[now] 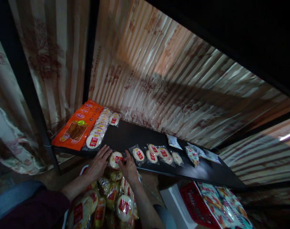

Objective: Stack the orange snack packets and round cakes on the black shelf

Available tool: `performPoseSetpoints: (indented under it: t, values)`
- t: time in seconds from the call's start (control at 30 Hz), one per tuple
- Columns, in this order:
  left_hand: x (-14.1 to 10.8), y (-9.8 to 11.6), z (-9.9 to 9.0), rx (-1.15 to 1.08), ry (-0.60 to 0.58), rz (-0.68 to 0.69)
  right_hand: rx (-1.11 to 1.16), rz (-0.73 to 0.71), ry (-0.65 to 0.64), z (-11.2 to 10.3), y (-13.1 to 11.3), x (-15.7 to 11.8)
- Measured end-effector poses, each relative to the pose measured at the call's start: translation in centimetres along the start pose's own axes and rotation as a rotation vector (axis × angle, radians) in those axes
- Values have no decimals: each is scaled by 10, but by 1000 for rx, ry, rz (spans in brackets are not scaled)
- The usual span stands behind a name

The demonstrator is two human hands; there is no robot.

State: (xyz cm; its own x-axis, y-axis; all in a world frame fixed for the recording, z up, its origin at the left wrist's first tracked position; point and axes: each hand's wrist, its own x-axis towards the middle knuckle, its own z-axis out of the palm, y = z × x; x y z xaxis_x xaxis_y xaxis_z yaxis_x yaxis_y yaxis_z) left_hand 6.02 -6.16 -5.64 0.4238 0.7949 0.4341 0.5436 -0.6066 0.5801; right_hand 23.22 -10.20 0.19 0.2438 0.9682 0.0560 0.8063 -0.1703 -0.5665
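Observation:
On the front edge of a black shelf [132, 135], a round white wrapped cracker [115, 159] with a red label lies between my two hands. My left hand [99, 161] rests at its left side, fingers stretched out and touching the wrapper's edge. At its right side my right hand [128, 167] has thumb and index finger on the wrapper, pinching its edge. Left of them an overlapping row of similar crackers [93, 140] lies beside orange snack packets [75, 127]. One more cracker [114, 119] sits behind. Several wrapped crackers [138, 154] lie to the right.
Below the shelf, a container [65, 219] holds many wrapped snacks. Small white packets [192, 155] lie on the shelf's right part. A white box [177, 203] and a red basket [195, 203] with bags stand at lower right. Black posts and a patterned curtain [159, 79] surround the shelf.

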Motion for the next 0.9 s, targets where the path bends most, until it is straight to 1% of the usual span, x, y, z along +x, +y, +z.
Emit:
performPoseSetpoints:
  t: [0.17, 0.3, 0.4, 0.5, 0.57, 0.7, 0.77, 0.9]
  values:
    - [3, -1, 0, -113, 78, -63, 54, 4, 140, 9, 3, -11]
    - [9, 6, -2, -232, 146, -149, 157, 51, 245, 18, 6, -17]
    - [16, 14, -3, -352, 161, -269, 318, 144, 232, 26, 8, -21]
    - [23, 22, -2, -480, 172, -411, 577, 299, 187, 33, 8, -23]
    - [26, 26, 2, -516, 181, -472, 708, 366, 188, 37, 9, -24]
    - [31, 29, 9, -584, 158, -538, 801, 399, 215, 42, 13, -26]
    - [33, 31, 11, -657, 152, -560, 837, 414, 222, 44, 15, -26]
    - [36, 35, 12, -791, 145, -553, 915, 425, 233, 44, 15, -26]
